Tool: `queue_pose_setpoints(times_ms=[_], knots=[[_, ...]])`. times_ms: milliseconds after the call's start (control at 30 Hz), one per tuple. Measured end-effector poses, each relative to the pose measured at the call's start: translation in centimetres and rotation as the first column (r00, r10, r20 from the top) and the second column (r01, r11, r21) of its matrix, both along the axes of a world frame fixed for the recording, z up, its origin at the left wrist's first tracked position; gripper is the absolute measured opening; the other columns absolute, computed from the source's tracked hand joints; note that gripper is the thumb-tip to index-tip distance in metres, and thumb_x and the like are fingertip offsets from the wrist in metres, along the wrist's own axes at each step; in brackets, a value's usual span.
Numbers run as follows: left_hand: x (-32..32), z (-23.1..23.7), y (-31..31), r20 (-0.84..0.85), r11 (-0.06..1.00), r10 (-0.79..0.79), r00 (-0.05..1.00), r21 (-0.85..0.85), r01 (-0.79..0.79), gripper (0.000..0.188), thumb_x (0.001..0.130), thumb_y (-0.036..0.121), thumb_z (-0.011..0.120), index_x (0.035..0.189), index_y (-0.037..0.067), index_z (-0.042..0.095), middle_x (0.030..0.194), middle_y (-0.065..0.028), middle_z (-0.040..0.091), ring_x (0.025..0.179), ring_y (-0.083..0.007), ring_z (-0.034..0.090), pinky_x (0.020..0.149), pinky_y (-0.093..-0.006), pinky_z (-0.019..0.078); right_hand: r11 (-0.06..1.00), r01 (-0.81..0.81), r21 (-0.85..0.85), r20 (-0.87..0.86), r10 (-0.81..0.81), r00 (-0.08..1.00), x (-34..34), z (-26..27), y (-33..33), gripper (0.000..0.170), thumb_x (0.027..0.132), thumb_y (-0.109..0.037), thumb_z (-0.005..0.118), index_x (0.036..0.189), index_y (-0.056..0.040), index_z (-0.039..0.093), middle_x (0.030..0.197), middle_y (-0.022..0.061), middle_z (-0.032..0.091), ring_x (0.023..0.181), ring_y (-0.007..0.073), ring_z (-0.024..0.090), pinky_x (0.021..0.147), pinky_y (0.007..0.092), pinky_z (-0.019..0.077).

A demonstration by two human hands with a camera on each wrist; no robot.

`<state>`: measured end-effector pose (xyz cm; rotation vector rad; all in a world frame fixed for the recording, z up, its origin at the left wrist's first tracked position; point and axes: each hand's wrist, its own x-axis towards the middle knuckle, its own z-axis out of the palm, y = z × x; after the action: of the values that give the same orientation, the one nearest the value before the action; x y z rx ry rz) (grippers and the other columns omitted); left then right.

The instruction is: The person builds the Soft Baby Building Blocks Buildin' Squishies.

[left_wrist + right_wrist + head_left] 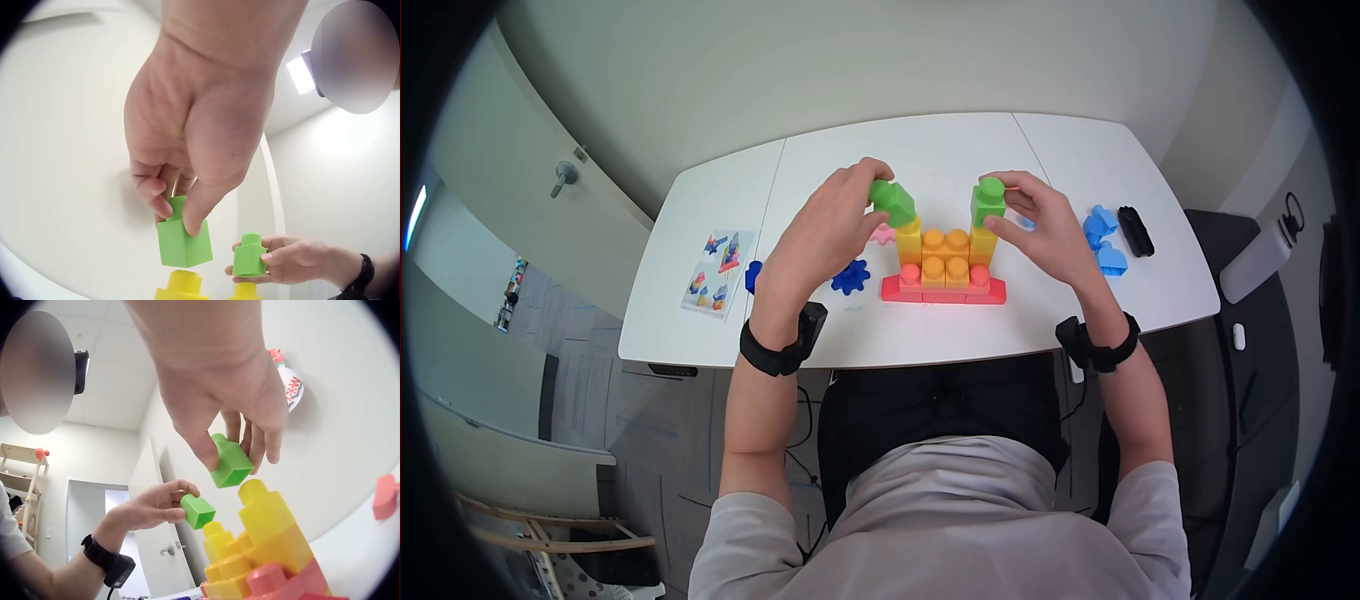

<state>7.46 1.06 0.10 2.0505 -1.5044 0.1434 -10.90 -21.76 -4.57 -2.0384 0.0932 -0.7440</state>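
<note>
My left hand (825, 230) pinches a green building block (893, 204) between thumb and fingers. In the left wrist view that block hangs tilted, with a small gap over the stud of a yellow block (183, 286). Another green block (988, 205) is held by my right hand (1048, 232); the right wrist view shows its hollow underside over the right yellow block (265, 512). Both yellow blocks stand upright as side towers of one built structure. Between them sit orange blocks (945, 258), on a red base (945, 297) with sloped ends.
Left of the structure lie a dark blue gear-shaped piece (851, 277) and a printed picture card (712, 272). A pink piece (883, 234) is behind the left tower. Light blue blocks (1111, 260) and a black case (1136, 231) lie at the right of the white table (840, 335).
</note>
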Motion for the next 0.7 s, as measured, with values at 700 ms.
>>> queue_pose_setpoints(times_ms=[700], knots=[[0.7, -1.5, -1.8, -0.079, 0.992, -0.086, 0.993, 0.086, 0.092, 0.04, 0.092, 0.002, 0.071, 0.129, 0.012, 0.063, 0.109, -0.0115, 0.071, 0.105, -0.0299, 0.065, 0.091, -0.044, 0.0548, 0.911, 0.113, -0.397, -0.193, -0.203, 0.96, -0.3, 0.2, 0.5, 0.044, 0.096, -0.016, 0.076, 0.133, 0.0019, 0.063, 0.118, 0.0173, 0.075, 0.108, 0.0312, 0.074, 0.092, 0.04, 0.0594]])
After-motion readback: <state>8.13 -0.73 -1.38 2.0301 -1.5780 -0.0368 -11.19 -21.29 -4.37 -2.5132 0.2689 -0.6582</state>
